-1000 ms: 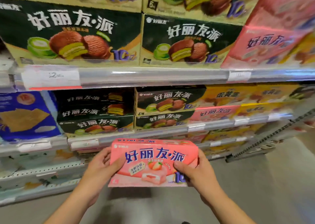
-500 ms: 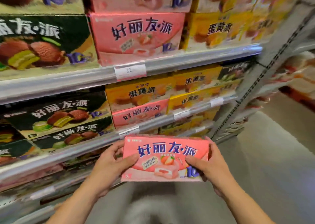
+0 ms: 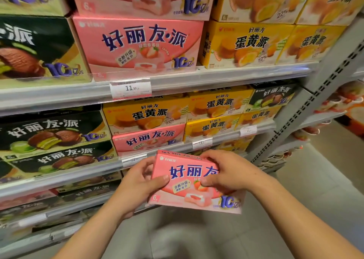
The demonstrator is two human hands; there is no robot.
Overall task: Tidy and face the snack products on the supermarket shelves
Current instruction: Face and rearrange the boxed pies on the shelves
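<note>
Both hands holding pink box (image 3: 194, 182) in air, in front of lower shelf (image 3: 59, 177), front face toward camera, slightly tilted

Left hand (image 3: 137, 184) gripping left end, thumb lying on front face; right hand (image 3: 226, 172) wrapping over top right, fingers closing on front

Box probably light, thin stiff cardboard, glossy so maybe slipping, corners denting easily; best taking by short ends, not pressing middle panel
</note>
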